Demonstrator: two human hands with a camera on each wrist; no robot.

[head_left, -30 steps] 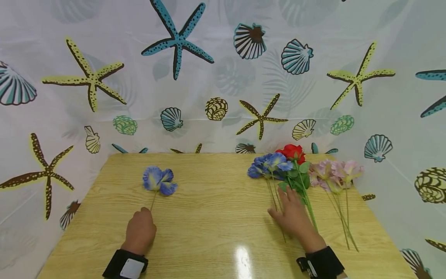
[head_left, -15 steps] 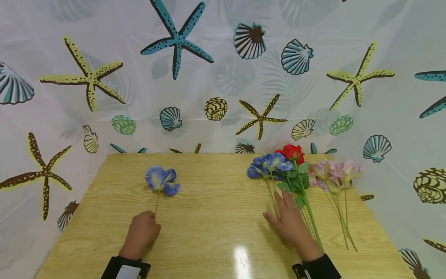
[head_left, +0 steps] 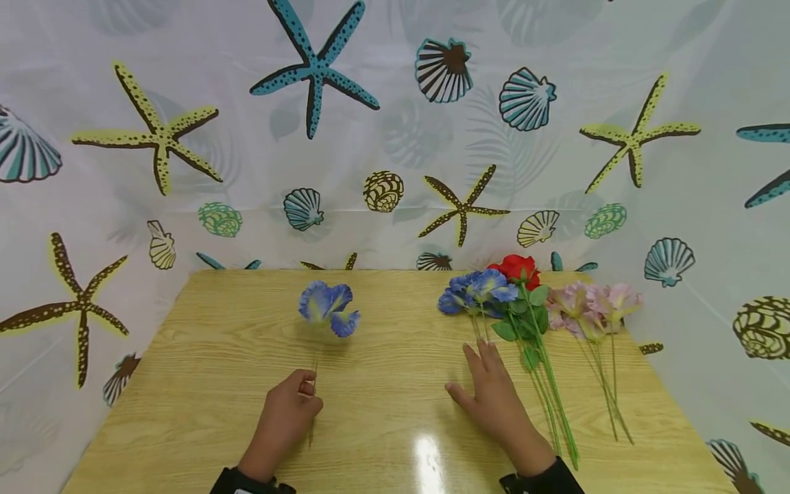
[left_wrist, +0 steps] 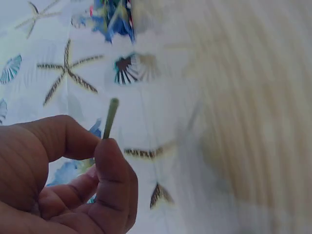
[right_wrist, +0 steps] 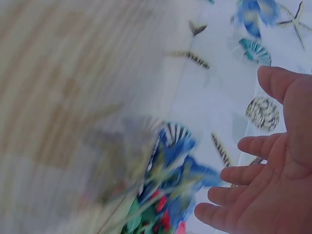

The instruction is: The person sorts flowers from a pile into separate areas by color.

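Observation:
My left hand [head_left: 289, 415] pinches the thin stem of a single blue artificial flower [head_left: 327, 307]. In the left wrist view the cut end of the green stem [left_wrist: 111, 117] sticks out past the thumb and fingertips. Its blue petals spread on the far side of the hand in the head view. My right hand [head_left: 498, 405] has its fingers extended and spread, holding nothing. Just beyond its fingertips are the stems of a bunch of blue flowers [head_left: 478, 291]. To its right lie red roses [head_left: 517, 269] with green leaves and long green stems.
Pink flowers [head_left: 595, 309] with bare stems lie at the right of the wooden table [head_left: 395, 357]. A white cloth [head_left: 395, 137] printed with starfish and shells rises behind the table and at both sides.
My left hand has carried the blue flower to the right. The right hand has moved a little to the left, away from the rose stems, its fingers still spread.

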